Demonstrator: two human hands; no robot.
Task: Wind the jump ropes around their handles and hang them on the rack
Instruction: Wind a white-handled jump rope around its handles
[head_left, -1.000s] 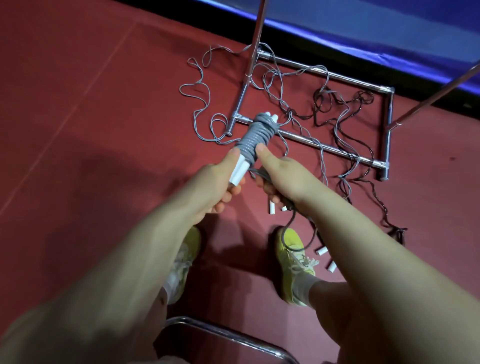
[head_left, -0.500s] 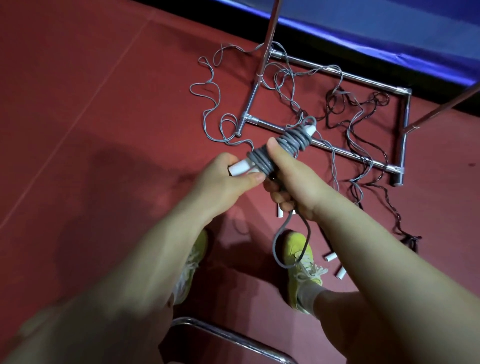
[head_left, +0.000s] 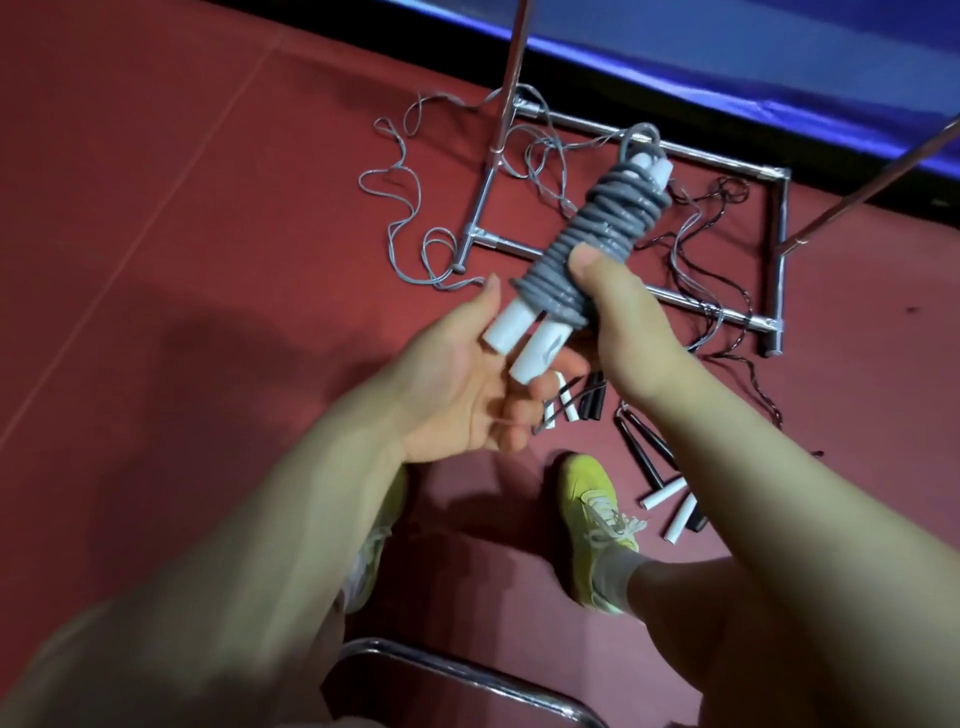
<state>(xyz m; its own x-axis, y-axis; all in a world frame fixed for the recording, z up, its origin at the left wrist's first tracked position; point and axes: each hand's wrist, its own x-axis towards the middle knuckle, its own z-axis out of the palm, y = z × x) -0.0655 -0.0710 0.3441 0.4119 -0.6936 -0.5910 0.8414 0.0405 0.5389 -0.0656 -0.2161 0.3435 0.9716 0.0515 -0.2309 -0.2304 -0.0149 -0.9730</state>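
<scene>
My right hand (head_left: 623, 317) grips the wound grey jump rope (head_left: 587, 244), thumb pressed on the coils; the bundle tilts toward one o'clock. My left hand (head_left: 457, 384) is open beside the white handles (head_left: 519, 335). I judge it light and springy; hold mid-coil. The rack (head_left: 727, 317) lies beyond.

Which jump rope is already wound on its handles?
The grey jump rope gripped by the right hand: its cord is coiled round its paired white handles. The other grey rope and the black rope lie loose on the floor.
</scene>
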